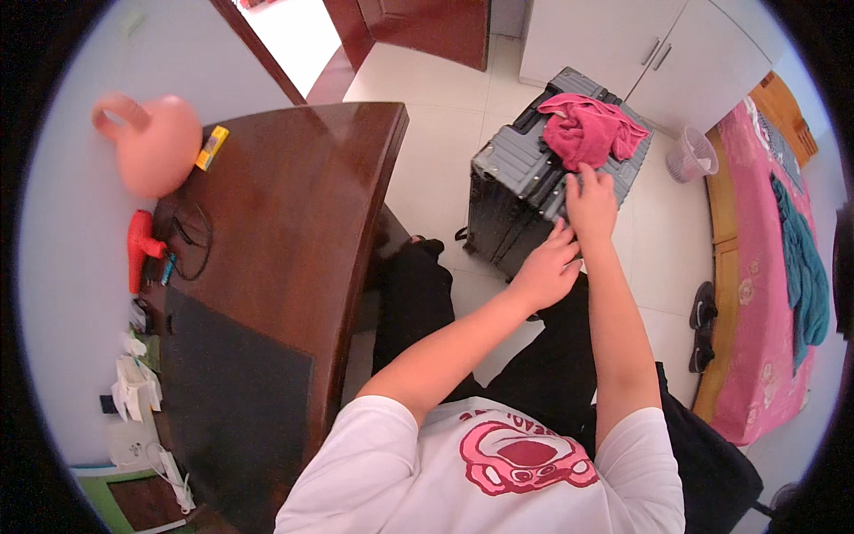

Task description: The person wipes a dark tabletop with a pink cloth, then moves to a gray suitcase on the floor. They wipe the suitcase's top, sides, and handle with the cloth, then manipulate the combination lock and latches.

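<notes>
Before me stands a grey ribbed hard-shell suitcase [510,160] with dark sides. A crumpled pink-red cloth [580,133] lies on its top. My right hand [594,208] is over the near edge of that top, fingers apart, with the fingertips at the cloth's lower edge. Whether they press on the cloth or only lie beside it is hard to tell. My left hand [546,270] is lower and to the left, its spread fingers close to the suitcase's near upper edge and the right wrist. Nothing shows in either hand.
To the left, a dark wooden desk [280,200] holds a pink watering can [160,147], a yellow box [212,148], a red hair dryer [140,250] and a black mat [233,387]. Rightward are a waste basket [690,157], slippers [702,327] and a bed [760,320]. White cabinets [600,40] stand behind.
</notes>
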A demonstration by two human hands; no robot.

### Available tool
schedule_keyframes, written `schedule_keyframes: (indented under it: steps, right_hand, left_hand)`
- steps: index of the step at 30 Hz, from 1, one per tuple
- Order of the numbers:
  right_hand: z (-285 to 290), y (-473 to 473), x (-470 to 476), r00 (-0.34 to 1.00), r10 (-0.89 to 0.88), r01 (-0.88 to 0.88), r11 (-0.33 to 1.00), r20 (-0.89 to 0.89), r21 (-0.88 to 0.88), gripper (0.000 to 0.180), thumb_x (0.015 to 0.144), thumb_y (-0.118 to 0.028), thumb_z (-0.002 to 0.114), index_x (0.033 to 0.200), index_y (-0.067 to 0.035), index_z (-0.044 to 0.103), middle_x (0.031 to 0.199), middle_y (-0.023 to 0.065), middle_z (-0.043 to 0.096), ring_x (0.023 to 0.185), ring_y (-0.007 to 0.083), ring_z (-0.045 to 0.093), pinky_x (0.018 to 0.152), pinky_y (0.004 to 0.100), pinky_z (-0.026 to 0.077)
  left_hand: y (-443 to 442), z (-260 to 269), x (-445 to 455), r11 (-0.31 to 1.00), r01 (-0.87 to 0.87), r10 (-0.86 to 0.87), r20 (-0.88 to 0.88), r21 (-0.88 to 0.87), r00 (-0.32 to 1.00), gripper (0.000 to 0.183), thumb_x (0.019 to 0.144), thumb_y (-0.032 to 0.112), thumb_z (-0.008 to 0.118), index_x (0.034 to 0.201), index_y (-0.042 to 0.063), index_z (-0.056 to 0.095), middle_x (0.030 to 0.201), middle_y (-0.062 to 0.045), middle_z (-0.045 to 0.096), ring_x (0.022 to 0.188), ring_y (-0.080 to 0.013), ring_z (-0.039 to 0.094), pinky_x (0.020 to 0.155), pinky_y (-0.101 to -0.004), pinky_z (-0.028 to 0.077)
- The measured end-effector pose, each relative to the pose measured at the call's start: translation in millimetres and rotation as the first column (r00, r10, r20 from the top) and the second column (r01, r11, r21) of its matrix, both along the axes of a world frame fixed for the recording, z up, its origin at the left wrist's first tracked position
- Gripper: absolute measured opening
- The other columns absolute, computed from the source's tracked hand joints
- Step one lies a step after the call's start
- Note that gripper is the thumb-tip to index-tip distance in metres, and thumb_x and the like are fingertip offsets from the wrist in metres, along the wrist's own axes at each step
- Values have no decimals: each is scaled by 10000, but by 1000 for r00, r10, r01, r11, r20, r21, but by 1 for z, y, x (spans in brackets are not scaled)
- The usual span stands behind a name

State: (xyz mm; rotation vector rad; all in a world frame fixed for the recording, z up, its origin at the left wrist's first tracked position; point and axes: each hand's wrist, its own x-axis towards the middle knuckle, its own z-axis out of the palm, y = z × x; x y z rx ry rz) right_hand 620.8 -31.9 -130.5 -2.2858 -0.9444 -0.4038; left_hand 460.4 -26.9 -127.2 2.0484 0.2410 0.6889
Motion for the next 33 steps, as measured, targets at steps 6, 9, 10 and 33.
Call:
schedule_keyframes:
  steps: [6,9,10,33]
  right_hand:
    - [-10,-27,41,993,70,-65,996,95,-59,260,912,-284,671,1132,-146,672,1040,179,632,901,393,648,780,485,534]
    - [-8,-44,70,1000,25,-28,989,-18,-147,245,908,-284,653,1115,-154,672,1033,186,629,928,404,639,805,490,526]
    - [-7,-39,76,994,-11,-9,984,-113,-177,235,899,-257,619,1109,-160,662,1030,199,628,957,411,632,822,496,521]
    - [-21,-30,94,993,-45,67,979,112,-194,222,907,-172,535,1112,-106,591,1031,197,616,949,432,606,809,534,490]
  left_hand:
    - [56,-65,-10,773,-396,475,38,-495,879,190,968,54,542,1113,15,658,1010,-69,701,902,-158,686,815,-301,530]
    - [86,-77,-7,623,-521,538,-163,-583,827,319,952,131,596,1256,41,632,1156,-120,672,1023,-236,668,925,-355,514]
    - [97,-87,-6,649,-538,517,-206,-538,831,377,976,147,584,1338,43,583,1238,-114,648,1057,-209,642,931,-332,503]
    - [151,-76,41,915,-210,188,-97,-344,977,300,928,108,664,1222,58,692,1178,-112,690,1016,-214,669,899,-319,520]
